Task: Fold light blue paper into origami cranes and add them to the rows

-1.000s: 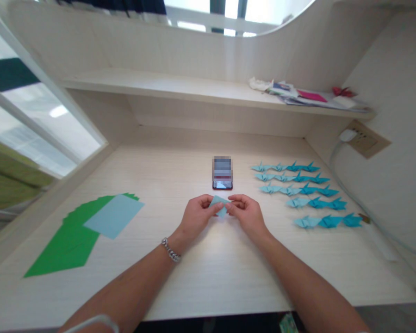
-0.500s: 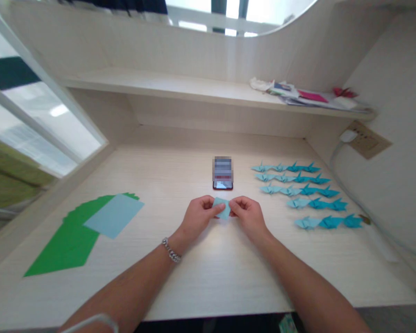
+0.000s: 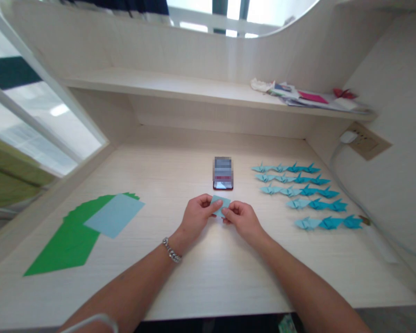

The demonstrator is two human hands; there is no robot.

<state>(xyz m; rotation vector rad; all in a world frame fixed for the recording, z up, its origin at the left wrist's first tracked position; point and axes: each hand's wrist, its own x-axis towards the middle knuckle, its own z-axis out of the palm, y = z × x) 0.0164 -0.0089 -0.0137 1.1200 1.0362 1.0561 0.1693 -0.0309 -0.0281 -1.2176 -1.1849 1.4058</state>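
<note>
Between my hands is a small folded square of light blue origami paper [image 3: 222,200], held just above the desk in front of a phone [image 3: 223,173]. My left hand [image 3: 199,212] pinches its left side, thumb on top. My right hand [image 3: 240,216] is closed on its lower right edge with thumb and fingers. To the right, several rows of folded paper cranes [image 3: 300,190] stand, pale blue on the left and deeper blue on the right. A light blue sheet [image 3: 114,215] lies over a fanned stack of green paper [image 3: 62,245] at the left.
A shelf [image 3: 180,88] runs across the back, with papers [image 3: 308,97] at its right end. On the right wall a white plug sits in a socket panel [image 3: 370,141], its cable [image 3: 353,196] trailing down beside the cranes. A mirror [image 3: 242,18] hangs above.
My right hand has shifted slightly down and left along the folded paper, from its right side to its lower right edge. The left hand keeps its pinch.
</note>
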